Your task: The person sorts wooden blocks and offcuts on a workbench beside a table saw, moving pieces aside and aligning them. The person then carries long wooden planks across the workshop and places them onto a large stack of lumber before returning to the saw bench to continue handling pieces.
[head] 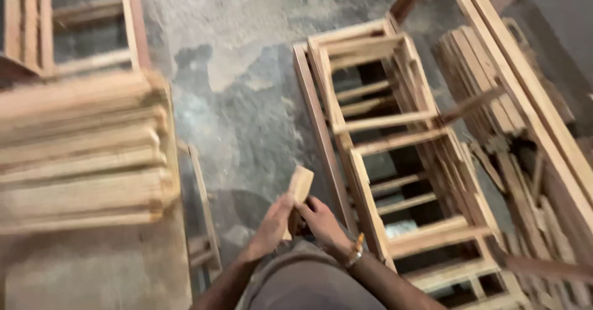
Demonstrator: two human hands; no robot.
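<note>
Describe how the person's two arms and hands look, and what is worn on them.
Both forearms are bare, with no sleeves in view. The left hand wears no glove, and no ring can be made out. The right hand is also ungloved; at its wrist sits a gold-coloured metal bracelet or watch band, too blurred to tell which.

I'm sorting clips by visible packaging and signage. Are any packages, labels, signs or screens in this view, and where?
None in view: only bare timber, namely a small wooden block held in both hands, stacked planks at left, and wooden frames on the concrete floor at right.
</note>
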